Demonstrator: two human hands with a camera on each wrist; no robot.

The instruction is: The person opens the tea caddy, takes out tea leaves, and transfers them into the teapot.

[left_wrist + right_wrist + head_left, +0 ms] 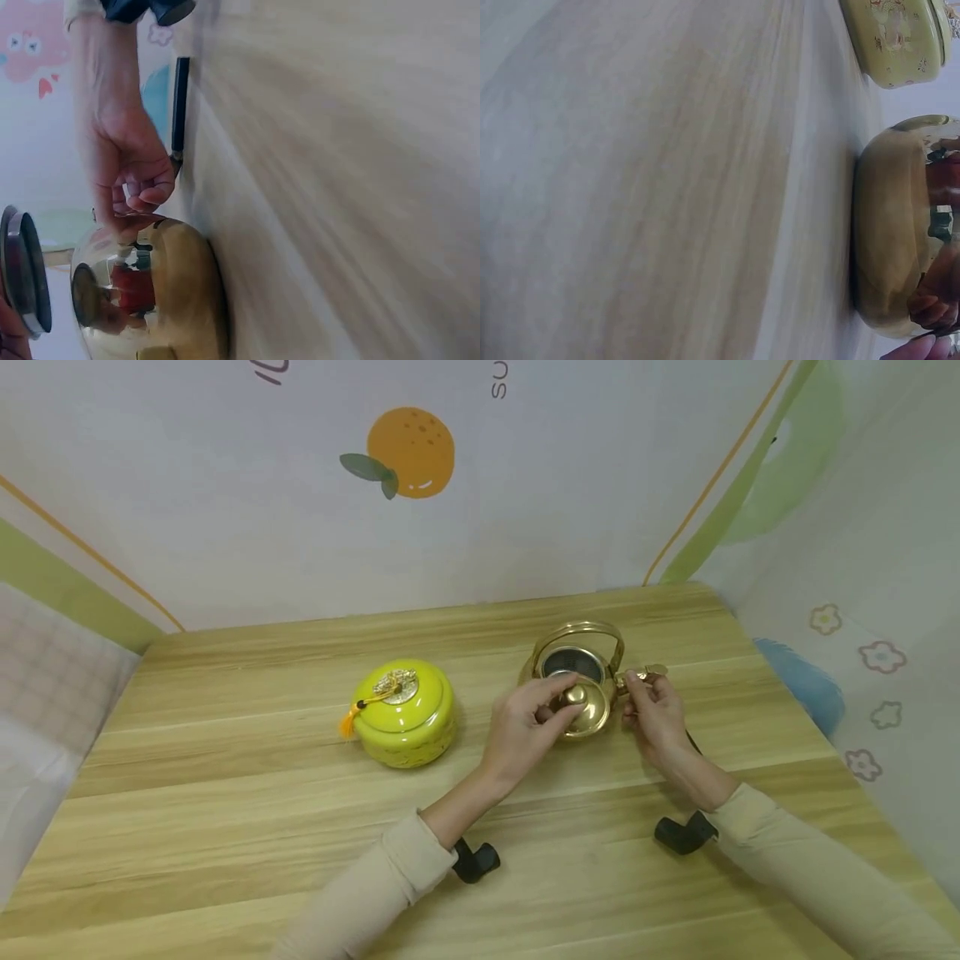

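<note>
The gold kettle (184,289) stands just beyond the left hand (521,727), which slants in with thumb and fingers pinching the knob of a round lid (592,714), held above and apart from the body. The right hand (657,718) has its fingers curled at a small gold piece (654,670) beside the kettle; whether it is pinched, I cannot tell. Mirror-smooth metal, arched handle (579,627); dark mesh (572,662) fills the mouth behind the lid.

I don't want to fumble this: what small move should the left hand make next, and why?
Probably centre the lid over the kettle and lower it: the left hand pinches the lid's knob, holding it above the kettle, while the mesh inside shows.
</note>
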